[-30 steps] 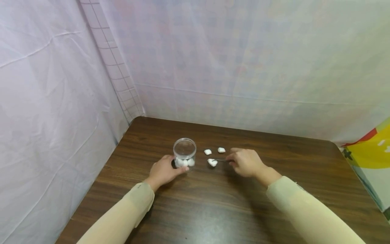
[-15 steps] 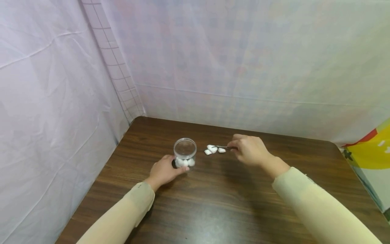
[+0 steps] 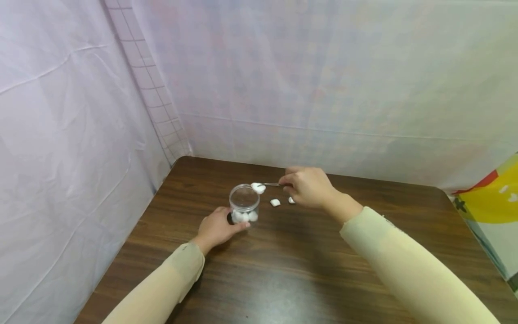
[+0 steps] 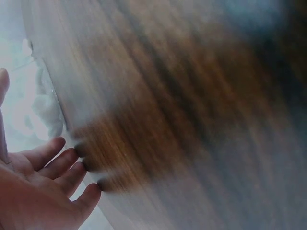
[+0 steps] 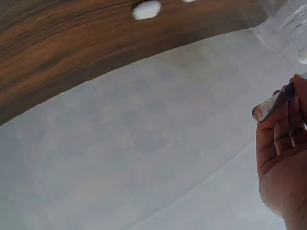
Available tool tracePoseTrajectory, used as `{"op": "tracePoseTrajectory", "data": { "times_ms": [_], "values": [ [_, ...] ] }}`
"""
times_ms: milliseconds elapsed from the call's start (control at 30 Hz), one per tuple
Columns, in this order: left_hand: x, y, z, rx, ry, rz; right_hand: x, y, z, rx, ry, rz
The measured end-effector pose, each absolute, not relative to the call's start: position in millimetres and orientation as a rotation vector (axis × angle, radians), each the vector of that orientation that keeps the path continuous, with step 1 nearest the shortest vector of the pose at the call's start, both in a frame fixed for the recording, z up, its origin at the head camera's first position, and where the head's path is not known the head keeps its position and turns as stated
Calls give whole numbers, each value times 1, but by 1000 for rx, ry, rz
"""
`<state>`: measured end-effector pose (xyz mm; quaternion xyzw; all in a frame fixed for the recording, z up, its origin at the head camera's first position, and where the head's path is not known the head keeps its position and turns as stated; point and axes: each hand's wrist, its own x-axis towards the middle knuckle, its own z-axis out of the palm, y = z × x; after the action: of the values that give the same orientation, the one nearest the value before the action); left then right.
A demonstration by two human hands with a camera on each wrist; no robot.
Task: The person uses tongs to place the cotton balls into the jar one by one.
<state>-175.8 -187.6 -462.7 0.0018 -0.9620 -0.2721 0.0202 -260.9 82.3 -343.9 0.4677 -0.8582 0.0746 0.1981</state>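
Observation:
My left hand grips a clear jar low on its side, thumb in front and fingers behind. Several white cotton balls lie in the bottom of the open jar. In the left wrist view my fingers curve beside the jar. My right hand pinches metal tweezers, whose tips hold a white cotton ball at the jar's right rim. The rounded end of the tweezers sticks out of the hand in the right wrist view.
Two more cotton pieces lie on the dark wooden table: one piece right of the jar, another piece partly hidden by my right hand. White sheets hang behind and at the left. A yellow and red thing stands beyond the right edge.
My right hand has moved up and left with the tweezers and the cotton ball, from the table over to the jar's rim. The left hand and jar have stayed in place.

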Motion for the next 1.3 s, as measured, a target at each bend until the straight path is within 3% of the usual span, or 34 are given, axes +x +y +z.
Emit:
{"op": "tracePoseTrajectory", "data": {
  "times_ms": [500,1300],
  "values": [
    [-175,-184,-463,-4,-2977,-852,-257,57,-361,1339,-2449,167],
    [-174,-184,-461,-5,-2987,-854,-259,76,-360,1311,-2441,209]
  ]
}}
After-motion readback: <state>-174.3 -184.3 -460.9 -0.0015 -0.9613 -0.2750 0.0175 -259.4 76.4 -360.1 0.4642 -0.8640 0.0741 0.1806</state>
